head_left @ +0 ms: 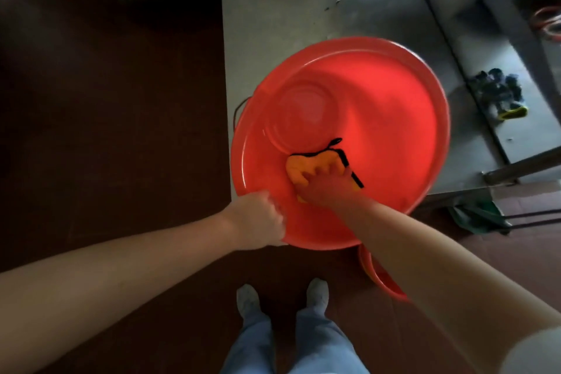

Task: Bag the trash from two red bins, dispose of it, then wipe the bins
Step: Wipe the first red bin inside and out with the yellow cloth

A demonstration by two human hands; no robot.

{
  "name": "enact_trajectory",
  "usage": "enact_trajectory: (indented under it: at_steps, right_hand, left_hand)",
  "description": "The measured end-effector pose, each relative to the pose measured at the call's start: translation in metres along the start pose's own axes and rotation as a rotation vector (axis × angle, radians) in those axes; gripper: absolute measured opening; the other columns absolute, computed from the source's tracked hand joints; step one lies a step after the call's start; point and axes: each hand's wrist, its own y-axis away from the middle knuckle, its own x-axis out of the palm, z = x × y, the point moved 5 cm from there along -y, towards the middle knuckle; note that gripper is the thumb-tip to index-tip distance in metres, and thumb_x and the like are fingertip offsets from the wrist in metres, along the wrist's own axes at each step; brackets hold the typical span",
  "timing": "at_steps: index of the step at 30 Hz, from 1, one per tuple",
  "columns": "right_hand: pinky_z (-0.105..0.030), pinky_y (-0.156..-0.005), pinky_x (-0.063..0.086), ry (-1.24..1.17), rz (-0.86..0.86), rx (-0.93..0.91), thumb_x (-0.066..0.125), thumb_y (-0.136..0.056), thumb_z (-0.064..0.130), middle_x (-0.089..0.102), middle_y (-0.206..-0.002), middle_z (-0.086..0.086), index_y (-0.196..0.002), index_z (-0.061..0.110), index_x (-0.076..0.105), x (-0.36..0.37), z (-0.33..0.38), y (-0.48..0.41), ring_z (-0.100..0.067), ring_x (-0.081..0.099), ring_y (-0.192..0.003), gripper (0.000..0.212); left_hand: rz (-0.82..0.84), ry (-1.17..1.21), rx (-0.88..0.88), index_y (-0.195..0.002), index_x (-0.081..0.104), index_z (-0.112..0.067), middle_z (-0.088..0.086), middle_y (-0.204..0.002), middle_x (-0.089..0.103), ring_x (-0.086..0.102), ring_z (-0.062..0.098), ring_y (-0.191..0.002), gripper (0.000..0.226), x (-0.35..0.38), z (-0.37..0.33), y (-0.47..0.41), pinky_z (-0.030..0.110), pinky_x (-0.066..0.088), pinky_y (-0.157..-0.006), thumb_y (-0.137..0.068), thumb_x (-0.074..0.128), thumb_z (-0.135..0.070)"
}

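1. Red bin [379, 94]: round, smooth, glossy moulded plastic with a broad rolled rim. It is tilted so that its mouth faces the camera, and it lies over the near left corner of the bench [288, 9]. The flat circular base shows deep inside, up and to the left of centre. The inner wall is uniform red with soft highlights. A thin wire handle [238, 112] curves out from the left side of the rim.

2. Cloth [303, 167]: soft, napped orange fabric with a black bound edge, bunched into folds. It lies against the lower inner wall of the red bin, just below the base circle.

3. Right hand [328, 185]: reaches into the bin from the lower right. The fingers are spread and laid over the cloth, pressing it flat to the wall. Orange fabric shows between the fingers.

4. Left hand [261, 218]: fingers curled tightly round the lower left rim of the red bin, gripping it.

5. Second red bin [385, 282]: same glossy red plastic. Only an arc of its rim shows, low near the floor, mostly hidden under the right forearm.

6. Bench: flat, matt grey metal top with straight edges. A lower grey shelf to the right carries dark gloves [498, 94] with a yellow cuff.

7. Floor [106, 130]: dark reddish brown, matt. Pale shoes [317, 291] and light blue trouser legs stand directly below the red bin.
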Motion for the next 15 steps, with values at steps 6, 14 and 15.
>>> enact_trajectory:
  at_steps: [6, 14, 15]
  right_hand:
    - [-0.071, -0.111, 0.004, 0.063, 0.167, -0.035, 0.013, -0.086, 0.072, 0.011, -0.167, 0.003, -0.156, 0.046, 0.009, 0.004, -0.010, 0.084, -0.038, 0.003, -0.153, 0.075]
    - [-0.070, -0.113, 0.000, 0.075, 0.091, -0.040, 0.011, -0.087, 0.077, 0.015, -0.166, 0.006, -0.155, 0.049, 0.013, 0.000, -0.023, 0.100, -0.035, 0.004, -0.153, 0.073]
    - [-0.069, -0.113, 0.000, 0.079, 0.091, -0.028, 0.012, -0.087, 0.076, 0.014, -0.166, 0.006, -0.155, 0.049, 0.014, 0.002, -0.022, 0.090, -0.035, 0.004, -0.153, 0.073]
  left_hand:
    - [0.021, 0.071, 0.034, -0.088, 0.065, -0.012, 0.006, -0.087, 0.071, 0.067, 0.026, -0.075, 0.061, -0.014, 0.009, -0.005, 0.037, 0.048, -0.077, -0.105, 0.029, -0.058]
    - [-0.025, 0.095, 0.025, -0.086, 0.065, -0.013, 0.008, -0.082, 0.070, 0.066, 0.026, -0.071, 0.072, -0.014, 0.017, -0.005, 0.038, 0.051, -0.076, -0.101, 0.019, -0.066]
    - [-0.034, 0.101, 0.031, -0.087, 0.065, -0.013, 0.008, -0.083, 0.070, 0.067, 0.026, -0.072, 0.070, -0.012, 0.015, -0.003, 0.038, 0.051, -0.077, -0.102, 0.020, -0.065]
